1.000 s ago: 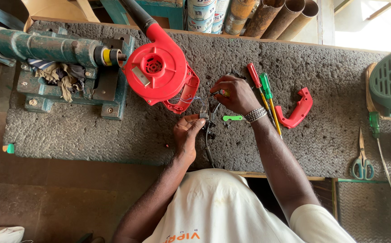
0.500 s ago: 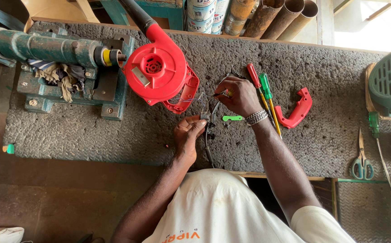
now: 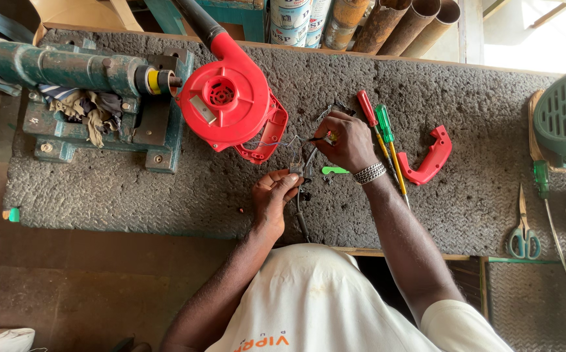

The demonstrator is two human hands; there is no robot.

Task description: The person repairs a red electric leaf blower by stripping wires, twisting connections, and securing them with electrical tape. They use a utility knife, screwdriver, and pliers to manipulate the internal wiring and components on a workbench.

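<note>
Both hands at work over the middle of the grey mat: right hand (image 3: 345,140), bracelet at the wrist, pinched shut on a small piece at the end of thin wires (image 3: 276,141), lifted toward the red blower (image 3: 225,101) so the leads run short and slightly taut from its open handle side; left hand (image 3: 275,193) curled closed on a small dark part (image 3: 298,169) where a black cable (image 3: 301,215) begins, kept low and near the body, likely to steady that end while the other gets worked. Exactly what sits between the right fingertips: too small to tell. Red blower lying flat on the mat, just left of the right hand, round fan housing up with a central grille, black nozzle pointing away toward the far edge, one red handle half (image 3: 265,137) attached but opened, wiring exposed. Other red handle shell (image 3: 428,156) set aside to the right, apart from the body, out of the way of the wires. Two screwdrivers, red-handled (image 3: 366,107) and green-handled (image 3: 383,124), parked side by side just beyond the right wrist, within easy reach. Green bench vise (image 3: 81,98) farther left; scissors (image 3: 523,231) well off to the right.
</note>
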